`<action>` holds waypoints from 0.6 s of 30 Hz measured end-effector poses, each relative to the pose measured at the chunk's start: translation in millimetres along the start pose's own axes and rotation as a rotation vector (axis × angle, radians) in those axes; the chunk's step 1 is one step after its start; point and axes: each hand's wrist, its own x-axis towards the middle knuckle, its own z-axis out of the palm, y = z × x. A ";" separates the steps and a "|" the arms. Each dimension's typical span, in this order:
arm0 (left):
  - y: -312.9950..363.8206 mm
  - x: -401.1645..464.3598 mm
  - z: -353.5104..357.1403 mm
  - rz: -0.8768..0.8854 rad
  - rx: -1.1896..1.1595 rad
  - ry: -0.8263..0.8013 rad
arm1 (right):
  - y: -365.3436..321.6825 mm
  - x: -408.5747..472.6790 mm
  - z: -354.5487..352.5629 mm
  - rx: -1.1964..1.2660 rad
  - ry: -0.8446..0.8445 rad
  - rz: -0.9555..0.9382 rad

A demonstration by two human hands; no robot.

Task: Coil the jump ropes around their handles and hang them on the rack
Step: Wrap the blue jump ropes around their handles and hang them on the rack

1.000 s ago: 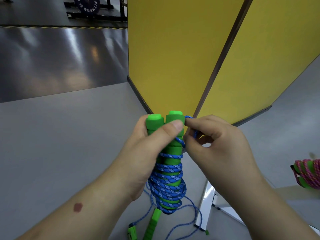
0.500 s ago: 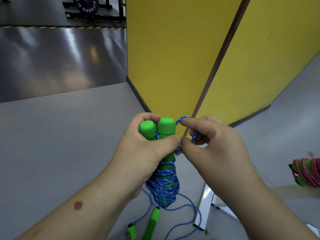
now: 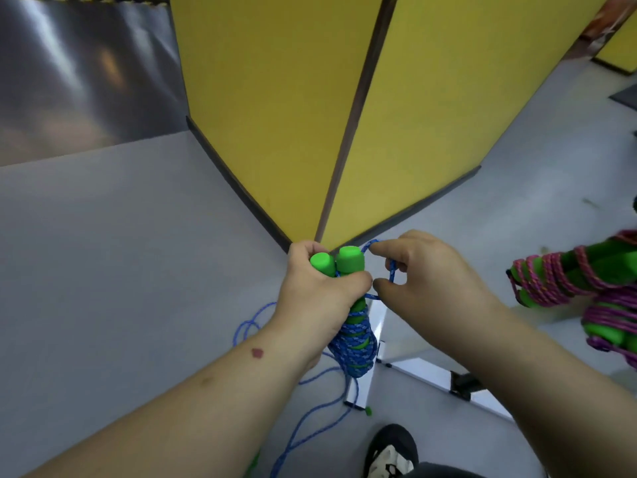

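yellow wall panels (image 3: 275, 98) meet at a dark corner seam above a pale grey floor (image 3: 103, 253). the left hand (image 3: 320, 298) has its grip clenched round two green foam handles (image 3: 339, 262), held side by side and upright, with blue rope (image 3: 356, 346) coiled thickly around their lower part. the right hand (image 3: 434, 284), just beside it, pinches a small loop of that blue rope (image 3: 392, 270) near the handle tops. loose blue rope trails down to the floor below. well apart at the right edge, green-handled jump ropes wound in pink cord (image 3: 565, 277) hang together. a dark shoe (image 3: 391, 450) shows at the bottom.
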 end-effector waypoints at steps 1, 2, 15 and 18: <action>-7.3 4.1 8.7 -0.010 0.012 0.000 | 10.7 0.4 4.0 -0.023 -0.017 0.011; -15.3 7.8 17.1 -0.027 0.025 0.002 | 21.0 0.6 9.0 -0.049 -0.036 0.024; -103.9 58.7 114.4 -0.208 0.254 -0.035 | 152.1 1.7 86.3 -0.084 -0.125 0.292; -116.6 69.1 127.3 -0.207 0.343 -0.015 | 169.3 8.5 101.0 -0.078 -0.150 0.295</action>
